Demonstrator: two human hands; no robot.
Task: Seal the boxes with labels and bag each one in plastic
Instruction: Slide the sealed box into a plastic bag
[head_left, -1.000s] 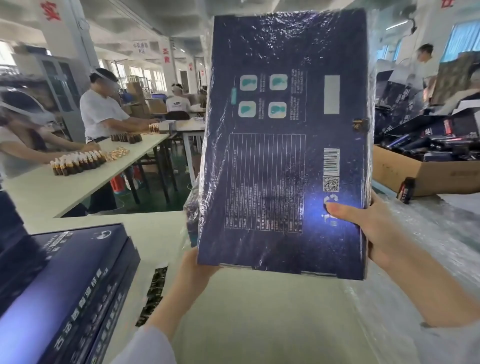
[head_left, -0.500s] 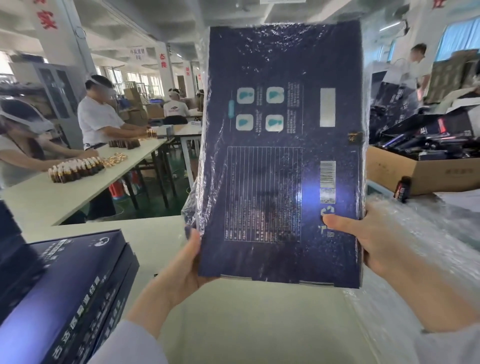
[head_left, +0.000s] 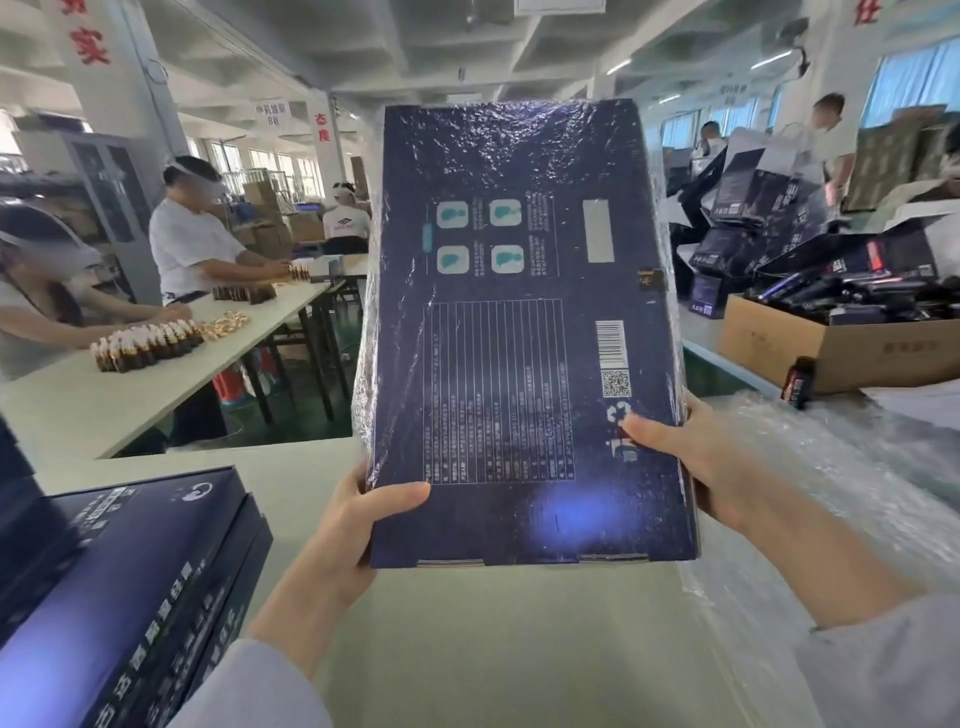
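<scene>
Head view: box (head_left: 519, 322) hides fingers of left hand (head_left: 350, 525), right hand (head_left: 698, 460).

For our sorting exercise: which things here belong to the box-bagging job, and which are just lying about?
Job: held box, plastic bag partly over it, left hand, right hand, stacked boxes.
Lying about: cardboard carton, small bottles on far table.

Head-worn wide-angle view, forward and down, close over the hands (head_left: 519, 493).

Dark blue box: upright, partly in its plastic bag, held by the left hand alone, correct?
No, both hands hold the dark blue box: the head view shows the left hand at its lower left edge, the right hand on its right edge. Rest stands.
</scene>
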